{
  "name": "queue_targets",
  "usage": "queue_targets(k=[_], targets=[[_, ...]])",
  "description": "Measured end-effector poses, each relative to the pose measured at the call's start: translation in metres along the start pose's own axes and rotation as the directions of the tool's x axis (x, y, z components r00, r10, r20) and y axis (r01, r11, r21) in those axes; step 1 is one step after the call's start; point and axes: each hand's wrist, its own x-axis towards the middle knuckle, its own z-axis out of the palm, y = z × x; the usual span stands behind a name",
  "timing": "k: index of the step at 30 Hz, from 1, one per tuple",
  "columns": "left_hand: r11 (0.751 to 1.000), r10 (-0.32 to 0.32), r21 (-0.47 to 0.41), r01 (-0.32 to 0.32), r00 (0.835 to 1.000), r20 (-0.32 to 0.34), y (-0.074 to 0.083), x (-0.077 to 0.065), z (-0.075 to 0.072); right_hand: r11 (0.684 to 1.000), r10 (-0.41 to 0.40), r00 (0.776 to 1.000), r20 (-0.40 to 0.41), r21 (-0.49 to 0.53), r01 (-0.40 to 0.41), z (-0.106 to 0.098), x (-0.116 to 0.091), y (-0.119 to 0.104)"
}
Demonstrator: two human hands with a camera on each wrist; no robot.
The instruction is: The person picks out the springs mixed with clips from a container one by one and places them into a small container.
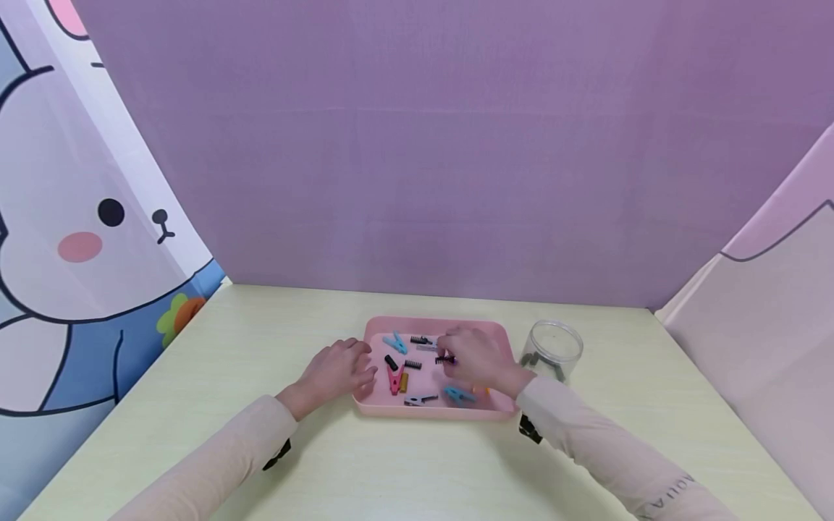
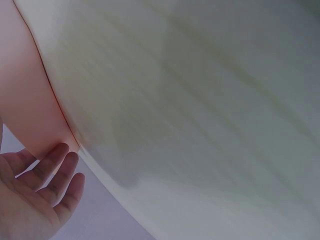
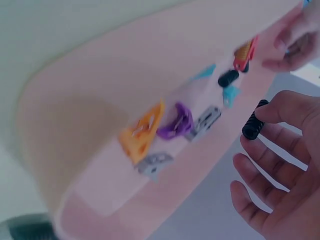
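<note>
My right hand [image 1: 474, 356] is over the right half of a pink tray [image 1: 430, 413], pinching a black spring [image 3: 255, 120] between thumb and index finger while the other fingers curve loosely. At the tray's left rim, my left hand [image 1: 337, 370] has relaxed, slightly bent fingers that hold nothing. Inside the tray lie a blue clip [image 1: 395, 343], a pink-red clip [image 1: 394, 379], another black spring [image 1: 413, 365], a yellowish-brown cylinder [image 1: 405, 382] and a grey clip piece [image 1: 420, 399]. The right wrist view also shows an orange clip piece [image 3: 142, 132] and a purple clip piece [image 3: 177, 122].
A clear round jar [image 1: 554, 344] with dark things inside stands just right of the tray, beside my right forearm. The pale table [image 1: 293, 311] meets a purple backdrop [image 1: 423, 181] behind, with printed panels at both sides.
</note>
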Motion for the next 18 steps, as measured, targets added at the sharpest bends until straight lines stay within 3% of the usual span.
queue_targets(k=[18], targets=[[1.0, 0.023, -0.006, -0.023, 1.0, -0.007, -0.005, -0.007, -0.002, 0.978, 0.21, 0.977, -0.039, 0.014, -0.21, -0.043, -0.036, 0.035]])
